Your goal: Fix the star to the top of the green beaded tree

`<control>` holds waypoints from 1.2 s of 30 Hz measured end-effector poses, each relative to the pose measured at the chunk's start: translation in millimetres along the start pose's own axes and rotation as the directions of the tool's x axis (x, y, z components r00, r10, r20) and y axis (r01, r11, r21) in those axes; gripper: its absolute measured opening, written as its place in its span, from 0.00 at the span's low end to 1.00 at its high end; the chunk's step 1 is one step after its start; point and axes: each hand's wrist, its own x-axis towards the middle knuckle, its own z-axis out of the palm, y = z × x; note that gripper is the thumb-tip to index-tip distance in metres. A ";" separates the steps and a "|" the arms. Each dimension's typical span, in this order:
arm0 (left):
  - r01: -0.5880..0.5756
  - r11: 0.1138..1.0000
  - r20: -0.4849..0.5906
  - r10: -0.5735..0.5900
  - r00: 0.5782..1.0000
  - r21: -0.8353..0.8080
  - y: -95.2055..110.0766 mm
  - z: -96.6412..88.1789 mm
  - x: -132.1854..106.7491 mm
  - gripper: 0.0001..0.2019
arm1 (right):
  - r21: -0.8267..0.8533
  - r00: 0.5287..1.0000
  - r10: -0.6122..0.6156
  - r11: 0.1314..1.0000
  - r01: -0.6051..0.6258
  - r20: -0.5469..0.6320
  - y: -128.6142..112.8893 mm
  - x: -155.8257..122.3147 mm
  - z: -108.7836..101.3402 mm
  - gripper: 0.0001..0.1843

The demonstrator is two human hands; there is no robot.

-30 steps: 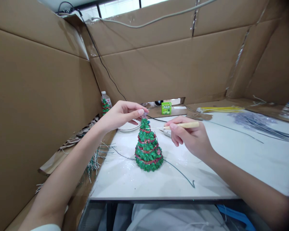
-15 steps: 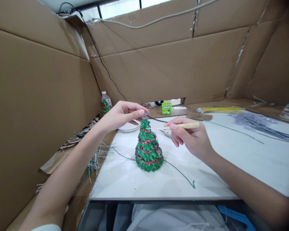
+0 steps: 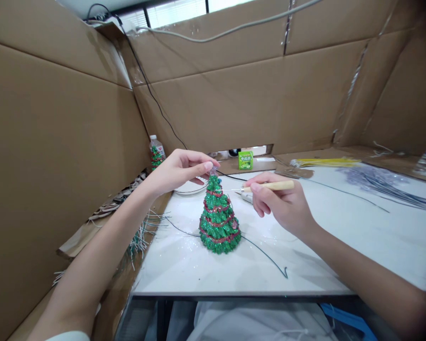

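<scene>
A small glittery green Christmas tree [image 3: 219,220] with red garland stands upright on the white table [image 3: 177,272]. My left hand [image 3: 188,166] pinches the clear topper [image 3: 213,171] at its tip between thumb and fingers. In my right hand [image 3: 279,201] is an awl [image 3: 270,186] with a pale wooden handle, held level. Its thin metal shaft points left, and the tip meets the tree's upper part near the top red band. A dark green wire [image 3: 266,255] lies on the table, passing behind or under the tree's base.
A green box [image 3: 245,160] stands at the back. Behind my left arm are a bottle [image 3: 156,146] and a second small tree [image 3: 156,157]. Loose wire ends [image 3: 140,239] stick out at the left edge. Dark wires [image 3: 401,192] and yellow strips [image 3: 326,162] lie at right; cardboard walls surround the table.
</scene>
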 end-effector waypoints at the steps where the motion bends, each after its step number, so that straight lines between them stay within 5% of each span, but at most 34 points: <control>1: 0.000 1.000 -0.001 0.000 1.000 0.002 0.1 0.2 0.0 0.14 | 0.001 1.000 0.001 1.000 -0.001 0.001 0.2 0.0 0.1 0.08; 36: 0.010 1.000 0.014 -0.010 1.000 0.003 0.0 -1.2 -0.9 0.17 | 0.001 1.000 0.024 1.000 -0.024 -0.015 -1.2 -0.2 1.0 0.10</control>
